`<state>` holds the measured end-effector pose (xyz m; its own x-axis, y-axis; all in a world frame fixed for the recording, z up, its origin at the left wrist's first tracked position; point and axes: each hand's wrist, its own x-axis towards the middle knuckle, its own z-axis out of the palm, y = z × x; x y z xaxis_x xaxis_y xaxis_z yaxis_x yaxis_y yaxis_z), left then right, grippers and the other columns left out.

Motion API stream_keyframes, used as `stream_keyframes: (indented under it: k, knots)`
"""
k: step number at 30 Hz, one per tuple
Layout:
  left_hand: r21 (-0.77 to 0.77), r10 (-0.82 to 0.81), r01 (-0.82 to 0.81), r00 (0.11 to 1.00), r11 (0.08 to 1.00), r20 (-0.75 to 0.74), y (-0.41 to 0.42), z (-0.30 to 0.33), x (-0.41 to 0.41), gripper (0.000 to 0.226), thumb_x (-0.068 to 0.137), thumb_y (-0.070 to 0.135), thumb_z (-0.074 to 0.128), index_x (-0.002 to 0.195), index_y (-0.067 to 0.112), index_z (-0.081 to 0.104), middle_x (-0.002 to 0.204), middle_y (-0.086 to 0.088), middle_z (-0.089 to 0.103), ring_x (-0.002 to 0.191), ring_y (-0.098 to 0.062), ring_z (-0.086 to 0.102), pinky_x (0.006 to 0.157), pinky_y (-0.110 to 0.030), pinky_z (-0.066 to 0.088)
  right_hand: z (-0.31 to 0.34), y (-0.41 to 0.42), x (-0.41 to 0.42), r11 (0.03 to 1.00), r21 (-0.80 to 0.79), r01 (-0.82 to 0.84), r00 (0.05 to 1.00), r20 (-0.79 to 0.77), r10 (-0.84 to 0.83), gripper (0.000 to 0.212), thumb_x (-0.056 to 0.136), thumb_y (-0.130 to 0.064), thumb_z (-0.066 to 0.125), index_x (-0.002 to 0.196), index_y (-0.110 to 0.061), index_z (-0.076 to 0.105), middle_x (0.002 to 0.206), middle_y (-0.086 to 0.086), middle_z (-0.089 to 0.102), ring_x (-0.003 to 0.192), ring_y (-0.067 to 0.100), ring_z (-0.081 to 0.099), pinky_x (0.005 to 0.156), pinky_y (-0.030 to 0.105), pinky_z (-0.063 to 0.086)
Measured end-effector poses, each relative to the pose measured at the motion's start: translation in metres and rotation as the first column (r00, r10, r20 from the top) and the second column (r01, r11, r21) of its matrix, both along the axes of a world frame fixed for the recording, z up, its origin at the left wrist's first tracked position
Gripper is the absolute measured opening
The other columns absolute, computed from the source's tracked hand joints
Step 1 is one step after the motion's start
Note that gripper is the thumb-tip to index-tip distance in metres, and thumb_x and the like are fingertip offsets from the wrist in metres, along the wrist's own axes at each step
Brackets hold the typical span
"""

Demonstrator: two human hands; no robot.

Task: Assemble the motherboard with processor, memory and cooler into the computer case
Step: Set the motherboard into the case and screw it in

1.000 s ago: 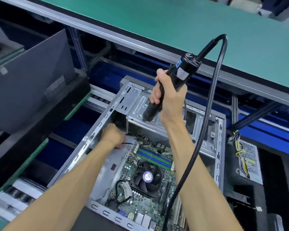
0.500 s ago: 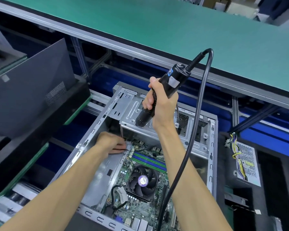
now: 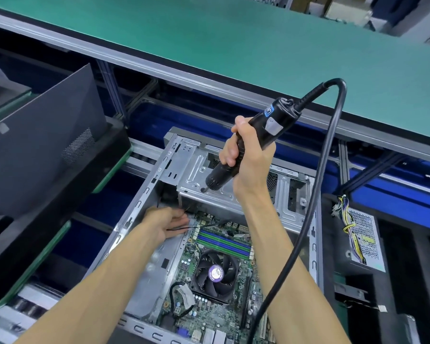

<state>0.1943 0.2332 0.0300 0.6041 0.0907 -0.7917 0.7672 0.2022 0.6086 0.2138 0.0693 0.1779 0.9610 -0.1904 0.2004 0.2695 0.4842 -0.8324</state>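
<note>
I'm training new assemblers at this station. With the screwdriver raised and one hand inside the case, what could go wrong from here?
1. The screwdriver's cable hangs over the motherboard and could drag across the fan or memory.
2. The left hand lies by a thin black wire at the board's corner; the descending bit could pinch either.

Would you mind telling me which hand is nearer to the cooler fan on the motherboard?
Left. The left hand rests inside the case just beyond the cooler fan, beside the memory slots; the right hand grips the electric screwdriver higher, over the drive cage.
</note>
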Motion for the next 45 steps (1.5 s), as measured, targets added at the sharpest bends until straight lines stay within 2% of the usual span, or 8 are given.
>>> stream_keyframes:
  k: [4,7,9,11,17,27,32,45]
  knots:
    - [-0.13,0.015,-0.022,0.998,0.991,-0.057,-0.004,0.004,-0.001,0.007,0.094,-0.005,0.059,0.097,0.001,0.062,0.091,-0.015,0.074,0.08,-0.022,0.072,0.062,-0.04,0.054,0.004,-0.004,-0.002,0.999,0.047,0.013,1.0,-0.018,-0.012,0.018,0.081,-0.027,0.071,0.07,-0.016,0.062,0.047,0.0,0.043,0.039,0.016,0.035,0.047,0.026,0.036]
    - [-0.236,0.048,-0.074,0.993,0.969,-0.112,-0.006,0.007,-0.001,0.007,0.093,-0.004,0.059,0.098,0.001,0.06,0.084,-0.015,0.075,0.079,-0.021,0.072,0.062,-0.046,0.052,0.007,-0.007,-0.002,0.997,0.068,0.021,1.0,-0.02,-0.019,0.019,0.081,-0.028,0.071,0.07,-0.015,0.06,0.047,0.0,0.043,0.039,0.015,0.035,0.047,0.026,0.036]
    - [-0.291,0.095,-0.131,0.986,0.948,-0.134,-0.005,0.008,-0.002,0.007,0.092,-0.004,0.06,0.098,-0.001,0.06,0.079,-0.016,0.074,0.08,-0.022,0.071,0.065,-0.048,0.054,0.009,-0.01,-0.002,0.997,0.077,0.033,0.999,-0.025,-0.031,0.02,0.081,-0.028,0.071,0.071,-0.015,0.06,0.047,0.0,0.043,0.039,0.015,0.036,0.047,0.026,0.036]
    - [-0.332,0.132,-0.172,0.981,0.927,-0.14,-0.005,0.008,-0.002,0.01,0.09,-0.005,0.06,0.1,-0.003,0.061,0.087,-0.018,0.072,0.081,-0.024,0.071,0.069,-0.049,0.057,0.01,-0.011,-0.002,0.996,0.08,0.039,0.999,-0.025,-0.037,0.02,0.081,-0.028,0.071,0.071,-0.015,0.061,0.047,0.0,0.043,0.039,0.015,0.036,0.047,0.026,0.036]
    - [-0.414,0.149,-0.205,0.975,0.887,-0.163,-0.002,0.009,-0.005,0.016,0.081,-0.001,0.066,0.097,-0.001,0.062,0.073,-0.011,0.073,0.063,-0.017,0.072,0.076,-0.05,0.054,0.011,-0.012,-0.002,0.996,0.077,0.046,0.999,-0.016,-0.045,0.02,0.082,-0.028,0.07,0.072,-0.014,0.059,0.047,-0.001,0.042,0.039,0.014,0.035,0.047,0.026,0.036]
    - [-0.445,0.165,-0.216,0.975,0.869,-0.151,-0.005,0.013,-0.007,0.007,0.091,0.002,0.063,0.096,-0.002,0.064,0.072,-0.011,0.072,0.074,-0.017,0.069,0.078,-0.039,0.054,0.014,-0.01,-0.002,0.997,0.063,0.038,0.999,-0.01,-0.038,0.019,0.082,-0.027,0.07,0.07,-0.016,0.061,0.046,-0.001,0.043,0.039,0.014,0.036,0.046,0.025,0.036]
    - [-0.484,0.144,-0.203,0.977,0.851,-0.155,-0.006,0.013,-0.006,0.006,0.093,0.005,0.062,0.097,0.001,0.064,0.069,-0.006,0.069,0.063,-0.015,0.068,0.074,-0.036,0.051,0.015,-0.009,-0.002,0.997,0.059,0.042,0.999,-0.009,-0.041,0.02,0.082,-0.027,0.07,0.072,-0.014,0.059,0.046,-0.002,0.043,0.039,0.014,0.036,0.046,0.025,0.036]
    - [-0.548,0.162,-0.209,0.978,0.81,-0.134,-0.007,0.02,-0.008,0.007,0.091,0.005,0.062,0.093,0.004,0.068,0.089,-0.005,0.068,0.082,-0.013,0.068,0.075,-0.033,0.048,0.024,-0.017,-0.003,0.995,0.081,0.055,0.998,-0.001,-0.055,0.021,0.082,-0.027,0.07,0.071,-0.014,0.058,0.047,0.0,0.041,0.039,0.014,0.034,0.045,0.025,0.035]
